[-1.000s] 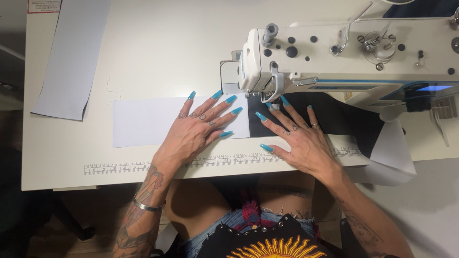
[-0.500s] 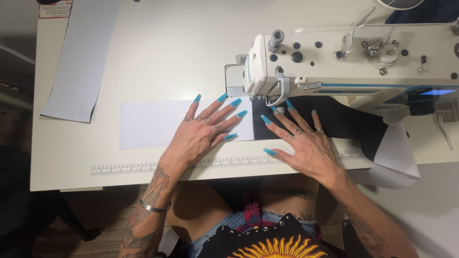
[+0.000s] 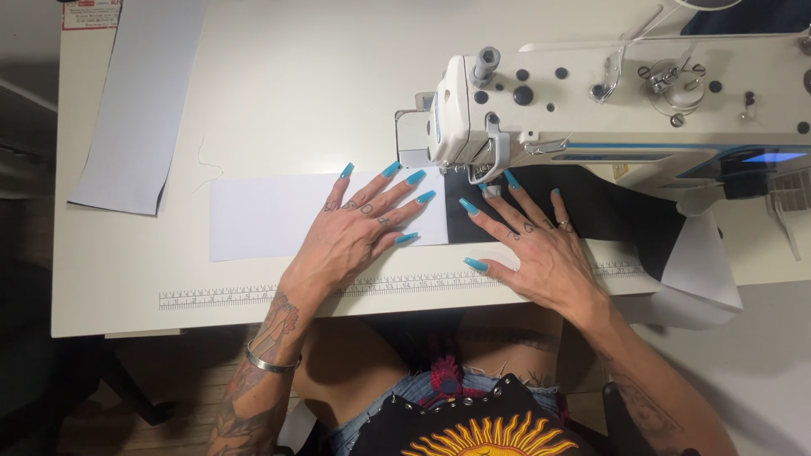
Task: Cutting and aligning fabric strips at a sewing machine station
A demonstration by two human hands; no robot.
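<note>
My left hand lies flat with spread fingers on a white fabric strip on the sewing table. My right hand rests flat on a black fabric piece that joins the white strip near the needle. Both hands have long turquoise nails. The white sewing machine stands just beyond my fingertips, its presser foot over the seam between the two fabrics. Neither hand grips anything; both press the cloth down.
A long pale grey fabric strip lies at the table's far left. A printed ruler runs along the table's front edge. White fabric hangs off the right front. A loose thread lies behind the white strip.
The view has shifted a little, so everything sits slightly further right and lower in frame. Both hands stay flat on the fabrics by the needle; no clear movement of the cloth.
</note>
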